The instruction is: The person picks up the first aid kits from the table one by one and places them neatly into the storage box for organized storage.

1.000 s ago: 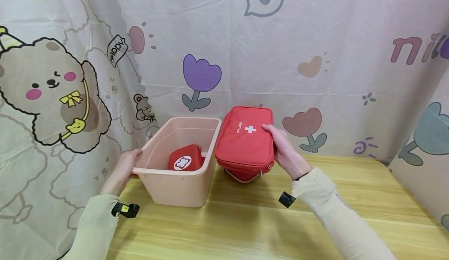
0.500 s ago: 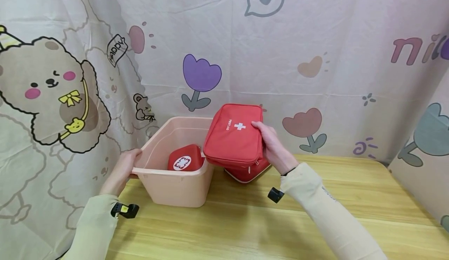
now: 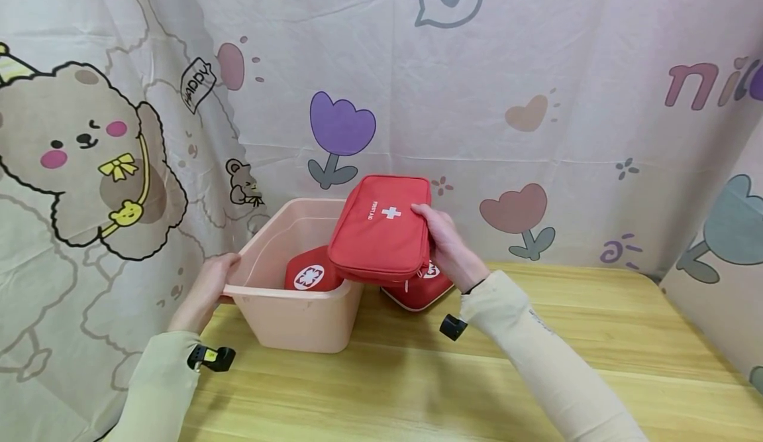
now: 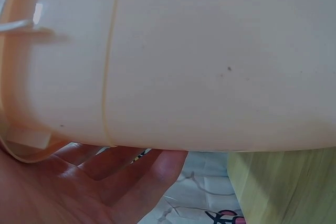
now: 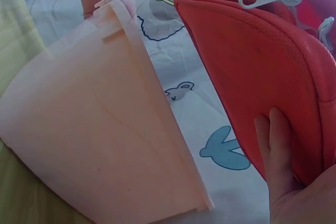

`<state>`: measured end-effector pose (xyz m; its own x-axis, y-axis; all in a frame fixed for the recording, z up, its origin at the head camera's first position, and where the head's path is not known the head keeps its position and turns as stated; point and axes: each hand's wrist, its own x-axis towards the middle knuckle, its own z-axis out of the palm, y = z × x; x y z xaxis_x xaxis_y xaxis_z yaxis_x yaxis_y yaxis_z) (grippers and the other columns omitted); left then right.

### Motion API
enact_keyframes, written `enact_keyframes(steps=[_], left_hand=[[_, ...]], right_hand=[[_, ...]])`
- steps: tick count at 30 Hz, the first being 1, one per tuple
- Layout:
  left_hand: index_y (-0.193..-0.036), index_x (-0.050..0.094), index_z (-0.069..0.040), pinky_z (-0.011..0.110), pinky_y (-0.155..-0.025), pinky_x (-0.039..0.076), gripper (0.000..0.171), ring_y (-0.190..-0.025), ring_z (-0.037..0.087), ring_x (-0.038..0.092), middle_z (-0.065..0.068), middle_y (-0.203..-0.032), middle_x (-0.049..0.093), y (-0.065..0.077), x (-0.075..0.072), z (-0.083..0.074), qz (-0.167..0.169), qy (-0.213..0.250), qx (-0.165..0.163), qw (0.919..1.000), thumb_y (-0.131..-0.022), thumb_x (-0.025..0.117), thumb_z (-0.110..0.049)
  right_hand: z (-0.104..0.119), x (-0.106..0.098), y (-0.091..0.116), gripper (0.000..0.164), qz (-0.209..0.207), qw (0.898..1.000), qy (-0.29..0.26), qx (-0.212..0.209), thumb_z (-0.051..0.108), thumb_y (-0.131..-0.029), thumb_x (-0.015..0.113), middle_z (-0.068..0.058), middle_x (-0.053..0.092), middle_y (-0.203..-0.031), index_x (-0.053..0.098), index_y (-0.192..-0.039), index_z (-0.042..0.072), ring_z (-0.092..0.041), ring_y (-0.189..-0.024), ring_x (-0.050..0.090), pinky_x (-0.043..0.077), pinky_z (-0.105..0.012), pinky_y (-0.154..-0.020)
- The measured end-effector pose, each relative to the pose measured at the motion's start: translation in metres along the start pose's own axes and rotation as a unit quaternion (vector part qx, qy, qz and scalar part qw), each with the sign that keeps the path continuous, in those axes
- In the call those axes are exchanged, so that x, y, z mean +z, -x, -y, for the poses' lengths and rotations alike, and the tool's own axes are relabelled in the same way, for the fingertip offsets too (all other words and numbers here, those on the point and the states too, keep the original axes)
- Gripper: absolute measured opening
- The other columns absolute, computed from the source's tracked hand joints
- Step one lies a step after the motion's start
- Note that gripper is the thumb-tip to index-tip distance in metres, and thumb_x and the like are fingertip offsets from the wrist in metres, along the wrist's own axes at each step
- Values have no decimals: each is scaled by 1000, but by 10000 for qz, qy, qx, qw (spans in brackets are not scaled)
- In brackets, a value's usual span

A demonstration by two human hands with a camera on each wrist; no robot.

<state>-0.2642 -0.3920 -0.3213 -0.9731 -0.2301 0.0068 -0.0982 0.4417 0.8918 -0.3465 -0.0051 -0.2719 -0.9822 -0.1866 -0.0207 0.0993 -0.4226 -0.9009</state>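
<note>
"Holding what?"
"Pinching the red first-aid bag [image 3: 378,243] in the right hand [image 3: 450,246] with thumb on top, near the right rim of the pink bin [image 3: 298,323]; gripping the left rim with the left hand [image 3: 205,289]."
"Done how much?"
"Partway, apparently, with one red case [image 3: 300,264] inside. Yet to put in, seemingly: this bag, perhaps the second case [image 3: 417,296] on the table [image 3: 477,362]."

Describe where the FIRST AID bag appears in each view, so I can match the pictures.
Head: the bag near the middle, held by the right hand, overlapping the right side of the bin.
Left wrist: not in it.
Right wrist: right half.
Shared landmark: the bin, in all three.
</note>
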Motion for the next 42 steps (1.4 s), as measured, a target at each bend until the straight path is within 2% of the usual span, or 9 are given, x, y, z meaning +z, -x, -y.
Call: enact_keyframes(steps=[10,23,28,35,42], left_hand=[[-140,33,10,32,-66,54,61,-97,28,53,28,-126,44,-1,-1,-2,-39,9,-64,10000,-105,25,-39],[-141,33,10,32,-67,54,59,-97,27,54,28,-127,43,-2,0,-6,-52,54,-29,10000,-105,26,-37],[-140,35,11,33,-66,55,59,-95,26,55,28,-125,45,0,0,-4,-63,13,-16,10000,-105,25,-37],[-139,35,10,33,-66,55,60,-98,29,55,29,-125,45,0,0,-1,-71,9,-28,10000,-105,25,-38],[-140,33,11,33,-65,55,59,-99,31,53,29,-127,41,-1,1,0,-89,175,-45,9998,-105,27,-37]], right_hand=[[-5,12,-7,34,31,10000,-71,-17,20,-96,59,-5,68,-95,58,-124,0,-14,-81,67,56,-27,-75],[-4,28,-13,39,131,9997,80,188,25,-97,59,-9,66,-110,56,-129,3,-16,-86,68,56,-30,-80],[-7,36,-17,37,143,9993,249,235,26,-97,59,-9,67,-106,57,-127,3,-16,-81,69,56,-31,-78],[-10,47,-21,37,171,9987,413,261,26,-98,58,-12,66,-113,55,-129,5,-18,-85,69,56,-33,-80],[-14,59,-24,36,218,9975,604,307,25,-99,58,-12,67,-112,53,-128,4,-18,-83,70,57,-32,-77]])
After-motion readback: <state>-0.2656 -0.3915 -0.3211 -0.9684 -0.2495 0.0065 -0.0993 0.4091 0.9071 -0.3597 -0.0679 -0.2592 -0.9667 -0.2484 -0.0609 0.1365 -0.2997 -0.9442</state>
